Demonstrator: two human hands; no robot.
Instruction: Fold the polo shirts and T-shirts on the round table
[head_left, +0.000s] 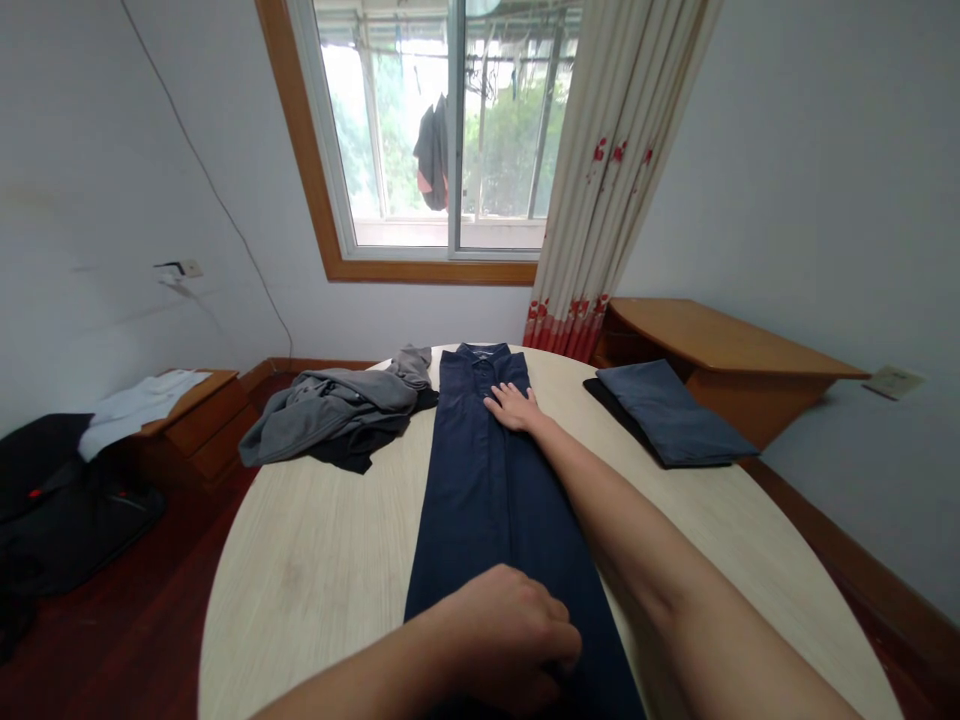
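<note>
A dark navy shirt [465,500], its sides folded in to make a long strip, lies on the round pale wooden table [322,560]. Its collar points away from me, toward the window. My right hand [513,406] rests flat on the upper part of the shirt, just below the collar, fingers spread. Close to me, my left hand [517,635] is over the lower part of the shirt with its fingers curled in. Whatever those fingers hold, if anything, is hidden beneath the hand.
Crumpled grey clothing [330,410] lies on the table's left, over a black garment [360,450]. Folded dark clothes [667,410] sit at the right. A wooden desk [720,340] stands beyond them; a small cabinet [217,425] and a black bag [67,520] are at left.
</note>
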